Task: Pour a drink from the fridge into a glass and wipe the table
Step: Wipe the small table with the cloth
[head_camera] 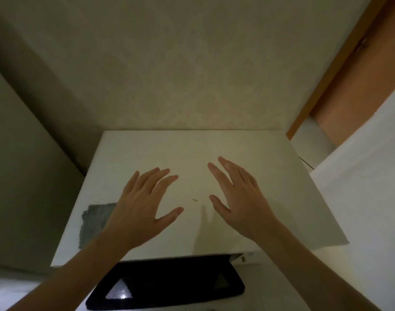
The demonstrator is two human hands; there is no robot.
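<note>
2 spread, empty hands, left hand [144,205]; right hand [241,198]; over white table [270,176]; grey cloth [95,223] left.

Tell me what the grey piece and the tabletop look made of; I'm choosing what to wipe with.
The grey piece looks like soft cloth: matte, with ragged, uneven edges, lying flat, partly under the left forearm. The tabletop looks like smooth white laminate or painted board, matte and without visible grain; which one is unclear.

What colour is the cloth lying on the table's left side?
Grey-blue, seen in the head view: the cloth lies partly under the left hand.
</note>
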